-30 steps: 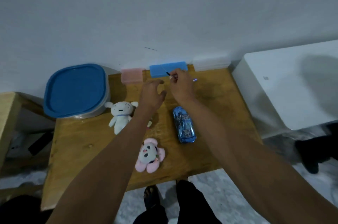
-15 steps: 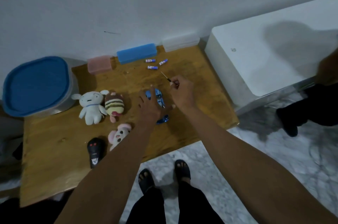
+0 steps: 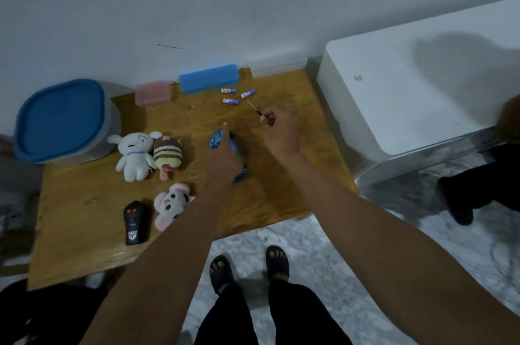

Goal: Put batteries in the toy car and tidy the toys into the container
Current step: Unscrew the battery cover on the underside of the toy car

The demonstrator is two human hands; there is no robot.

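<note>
Battery job barely begun, tidying not started.
The left hand (image 3: 225, 158) grips the blue toy car (image 3: 218, 139) on the desk (image 3: 84, 212); the right hand (image 3: 278, 130) pinches a small screwdriver (image 3: 253, 108). Three batteries (image 3: 230, 101) lie loose; the plush toys (image 3: 135, 154) lie outside the lidded container (image 3: 60, 119).

We see the blue toy car (image 3: 216, 139) on the wooden table, mostly covered by the left hand (image 3: 225, 157), its shiny nose and tail showing. Three small batteries (image 3: 230, 101) lie loose near the table's far edge, just apart from one another. The round container (image 3: 109, 119) with its blue lid (image 3: 60, 119) on stands at the far left corner. A white plush (image 3: 133, 154), a striped plush (image 3: 167, 154) touching it, a pink plush (image 3: 171, 204) and a black remote control (image 3: 136, 222) lie nearer us.
</note>
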